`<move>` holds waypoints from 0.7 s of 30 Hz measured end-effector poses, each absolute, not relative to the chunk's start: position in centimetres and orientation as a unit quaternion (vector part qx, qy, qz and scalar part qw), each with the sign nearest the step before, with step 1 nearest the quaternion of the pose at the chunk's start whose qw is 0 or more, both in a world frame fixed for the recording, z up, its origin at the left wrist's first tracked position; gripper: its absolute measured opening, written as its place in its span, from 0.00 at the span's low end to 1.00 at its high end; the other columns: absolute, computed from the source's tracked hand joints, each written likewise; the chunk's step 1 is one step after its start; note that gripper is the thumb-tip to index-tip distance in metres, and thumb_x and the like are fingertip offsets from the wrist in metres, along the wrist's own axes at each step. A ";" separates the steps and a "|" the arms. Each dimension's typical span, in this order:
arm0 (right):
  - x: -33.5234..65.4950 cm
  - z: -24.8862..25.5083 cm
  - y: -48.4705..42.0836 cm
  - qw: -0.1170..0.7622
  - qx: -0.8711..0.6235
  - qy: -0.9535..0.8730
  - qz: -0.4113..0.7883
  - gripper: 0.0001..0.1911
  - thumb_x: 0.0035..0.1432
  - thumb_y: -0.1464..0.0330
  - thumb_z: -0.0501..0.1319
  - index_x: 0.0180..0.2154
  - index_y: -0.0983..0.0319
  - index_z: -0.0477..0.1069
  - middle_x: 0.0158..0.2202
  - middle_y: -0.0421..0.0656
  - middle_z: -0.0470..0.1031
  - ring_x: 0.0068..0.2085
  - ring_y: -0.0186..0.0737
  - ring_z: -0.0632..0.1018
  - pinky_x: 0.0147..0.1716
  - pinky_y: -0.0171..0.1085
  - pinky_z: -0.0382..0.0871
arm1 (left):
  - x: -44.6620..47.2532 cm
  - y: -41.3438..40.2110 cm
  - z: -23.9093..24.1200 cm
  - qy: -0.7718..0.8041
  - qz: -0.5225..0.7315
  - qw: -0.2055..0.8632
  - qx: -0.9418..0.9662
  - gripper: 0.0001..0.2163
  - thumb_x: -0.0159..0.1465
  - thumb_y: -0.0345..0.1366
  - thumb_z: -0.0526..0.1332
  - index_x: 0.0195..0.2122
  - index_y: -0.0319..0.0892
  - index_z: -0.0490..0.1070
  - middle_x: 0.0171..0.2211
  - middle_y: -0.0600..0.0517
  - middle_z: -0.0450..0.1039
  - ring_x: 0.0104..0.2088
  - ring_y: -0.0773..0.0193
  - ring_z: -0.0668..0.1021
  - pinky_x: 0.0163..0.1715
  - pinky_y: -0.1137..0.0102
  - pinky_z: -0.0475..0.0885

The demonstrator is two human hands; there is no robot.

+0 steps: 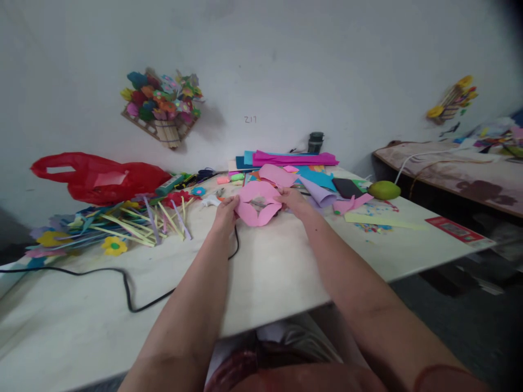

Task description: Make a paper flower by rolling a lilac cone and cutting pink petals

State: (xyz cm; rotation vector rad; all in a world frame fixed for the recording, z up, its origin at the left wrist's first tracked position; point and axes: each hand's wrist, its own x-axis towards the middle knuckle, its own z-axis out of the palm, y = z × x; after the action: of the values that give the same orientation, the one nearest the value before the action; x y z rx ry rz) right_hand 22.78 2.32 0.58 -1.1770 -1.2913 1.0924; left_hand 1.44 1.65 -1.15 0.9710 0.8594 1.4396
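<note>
My left hand (226, 213) rests on the table with its fingers pinched on the left edge of a pink foam sheet (258, 203) that has petal-shaped cut-outs. At the sheet's right edge my right hand (292, 198) grips it with bent fingers. The sheet lies nearly flat on the pale table (265, 267), stretched between both hands. Something small and grey shows through the hole in its middle; I cannot make out what it is.
Stacked coloured foam sheets (292, 159) lie behind the hands. A pile of paper-flower sticks (122, 223) and a red plastic bag (102, 177) sit at the left. A black cable (126, 288) crosses the table. A green fruit (384, 190) lies at the right.
</note>
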 end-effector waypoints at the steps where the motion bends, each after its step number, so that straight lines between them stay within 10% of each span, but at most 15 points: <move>1: 22.8 0.6 2.4 0.518 -0.488 -0.537 0.452 0.07 0.47 0.77 0.64 0.24 0.62 0.68 0.18 0.35 0.69 0.16 0.28 0.65 0.16 0.31 0.60 | 1.5 1.7 -1.2 0.376 0.608 0.561 0.417 0.15 0.49 0.42 0.72 0.29 0.40 0.71 0.22 0.54 0.73 0.21 0.69 0.73 0.21 0.75 0.70; 21: 23.3 -0.6 3.1 0.523 -0.489 -0.519 0.466 0.11 0.47 0.69 0.68 0.23 0.60 0.65 0.19 0.37 0.70 0.19 0.29 0.67 0.15 0.29 0.61 | 1.5 2.1 -1.8 0.408 0.602 0.533 0.433 0.15 0.49 0.42 0.72 0.26 0.38 0.71 0.21 0.53 0.72 0.21 0.69 0.73 0.24 0.74 0.71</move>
State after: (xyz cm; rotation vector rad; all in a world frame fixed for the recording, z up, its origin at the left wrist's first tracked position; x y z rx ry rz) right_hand 23.34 3.13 -0.56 -1.1709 -1.2438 1.1169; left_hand 1.53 2.09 -1.83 1.0327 0.9738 1.4350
